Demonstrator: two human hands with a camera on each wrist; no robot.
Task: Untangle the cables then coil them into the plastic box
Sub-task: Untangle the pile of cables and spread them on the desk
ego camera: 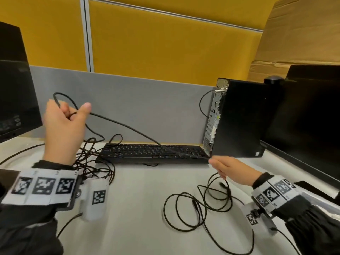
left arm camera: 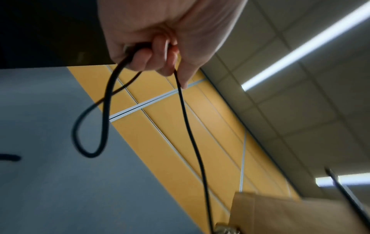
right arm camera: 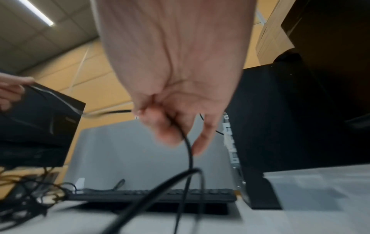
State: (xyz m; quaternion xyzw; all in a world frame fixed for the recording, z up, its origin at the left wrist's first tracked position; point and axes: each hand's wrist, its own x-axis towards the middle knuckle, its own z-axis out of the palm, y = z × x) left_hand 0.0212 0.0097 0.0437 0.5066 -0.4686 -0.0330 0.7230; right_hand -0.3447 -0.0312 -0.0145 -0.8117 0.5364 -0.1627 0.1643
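A black cable (ego camera: 127, 127) stretches in the air between my two hands. My left hand (ego camera: 64, 120) is raised at the left and grips a small loop of it (left arm camera: 90, 129), fingers curled round the cable. My right hand (ego camera: 223, 167) is lower, near the keyboard's right end, and pinches the same cable (right arm camera: 188, 152). Below it the cable falls into loose coils (ego camera: 200, 205) on the white desk (ego camera: 139, 208). A tangle of more black cables (ego camera: 92, 159) lies under my left hand. The clear plastic box (ego camera: 320, 201) shows only partly at the right edge.
A black keyboard (ego camera: 152, 153) lies across the middle of the desk. A black computer tower (ego camera: 239, 118) stands at the right with a monitor (ego camera: 312, 116) beside it. Another monitor (ego camera: 14, 89) stands at the left. A grey and yellow partition (ego camera: 147, 61) backs the desk.
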